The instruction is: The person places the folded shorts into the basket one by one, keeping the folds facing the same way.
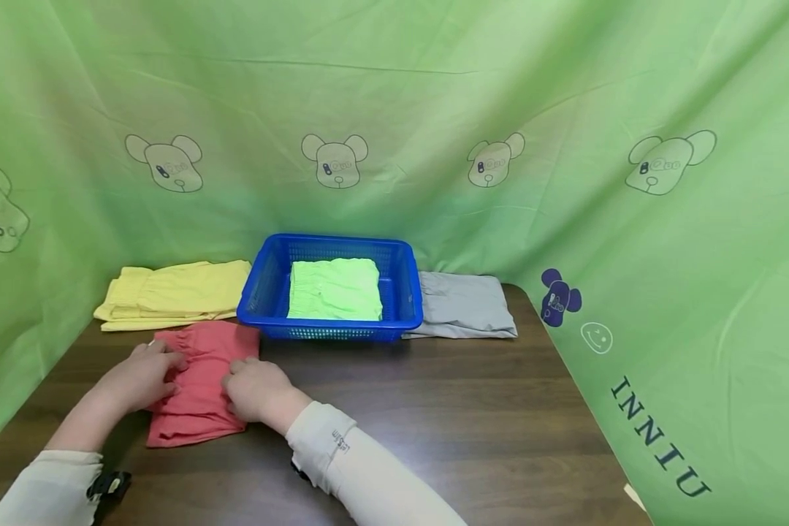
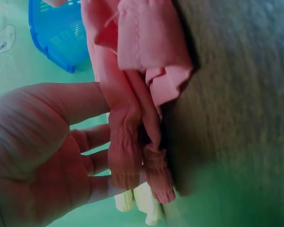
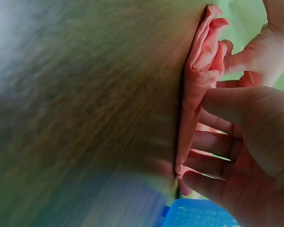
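**Fingers [image 3: 217,143] spread on the red garment [image 1: 200,409], not pinching**

Your left hand [image 1: 143,376] and right hand [image 1: 256,389] rest on opposite sides of the red garment, fingers spread against the cloth. It lies folded on the table [image 1: 447,409] at the lower left of the frame, just below the blue basket [image 1: 397,324]; you can't tell whether their nearest corners touch.

The step in hand looks like squaring up the fold. Press with flat fingertips and sweep outward from the middle, so the creases run to the edges. Watch the gathered ends [image 2: 124,163], low in the left wrist view: they stick out and will probably spring back, so tuck them in and press briefly. The layers [image 3: 206,59] at the upper right of the right wrist view gape; line them up before you flatten them. Use light pressure, since dragging could skew the lower layer.
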Available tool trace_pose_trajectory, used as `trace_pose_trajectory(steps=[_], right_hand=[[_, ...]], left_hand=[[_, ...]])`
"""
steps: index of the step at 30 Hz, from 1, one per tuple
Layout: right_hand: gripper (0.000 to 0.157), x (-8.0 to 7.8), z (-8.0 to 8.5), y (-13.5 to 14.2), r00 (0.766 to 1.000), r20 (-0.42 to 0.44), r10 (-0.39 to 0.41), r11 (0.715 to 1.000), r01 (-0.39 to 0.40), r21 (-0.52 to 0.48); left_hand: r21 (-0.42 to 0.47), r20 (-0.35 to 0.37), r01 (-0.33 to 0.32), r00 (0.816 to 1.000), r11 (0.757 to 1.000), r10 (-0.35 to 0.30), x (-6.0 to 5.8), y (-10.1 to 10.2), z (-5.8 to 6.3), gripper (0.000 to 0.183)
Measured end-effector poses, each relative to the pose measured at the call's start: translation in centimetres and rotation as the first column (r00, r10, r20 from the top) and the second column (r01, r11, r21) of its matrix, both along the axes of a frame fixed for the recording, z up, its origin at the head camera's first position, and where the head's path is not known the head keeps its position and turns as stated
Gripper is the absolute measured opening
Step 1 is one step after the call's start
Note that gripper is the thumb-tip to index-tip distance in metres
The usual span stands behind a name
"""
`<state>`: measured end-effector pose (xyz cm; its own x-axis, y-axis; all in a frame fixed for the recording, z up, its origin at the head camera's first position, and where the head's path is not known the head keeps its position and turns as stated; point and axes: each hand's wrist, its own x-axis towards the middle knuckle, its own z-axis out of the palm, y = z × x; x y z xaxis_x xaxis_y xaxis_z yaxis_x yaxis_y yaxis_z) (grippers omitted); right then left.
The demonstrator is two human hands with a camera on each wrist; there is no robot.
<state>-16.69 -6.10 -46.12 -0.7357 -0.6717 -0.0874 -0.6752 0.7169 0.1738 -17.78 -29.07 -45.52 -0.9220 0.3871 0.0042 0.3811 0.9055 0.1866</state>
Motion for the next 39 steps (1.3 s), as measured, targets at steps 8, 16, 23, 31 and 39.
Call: trace_pose_trajectory(steps=[8,16,23,31,39], right_hand=[[0.023,0.2,-0.3,0.8,1.000,0.009,-0.007,1.000,0.007,-0.020],[0.026,0.8,-0.2,1.1,1.000,-0.007,0.005,1.000,-0.005,0.024],[0.027,1.0,0.3,2.0,1.000,-0.012,0.029,0.998,-0.028,0.050],[0.023,1.5,0.3,3.2,0.991,-0.083,0.109,0.992,-0.102,0.081],[0.030,1.4,0.2,4.1,0.994,-0.027,0.105,0.993,-0.103,0.065]], left_hand=[[-0.002,-0.007,0.010,1.000,1.000,-0.010,0.2,0.8,0.0,0.025],[-0.008,-0.008,0.022,1.000,1.000,-0.022,0.6,1.2,-0.1,0.027],[-0.013,-0.017,0.020,1.000,1.000,-0.020,1.2,2.3,-0.2,0.026],[-0.018,-0.009,0.026,1.000,1.000,-0.026,1.2,3.6,0.0,0.029],[-0.001,-0.005,0.042,0.999,0.999,-0.042,1.4,4.4,0.0,0.030]])
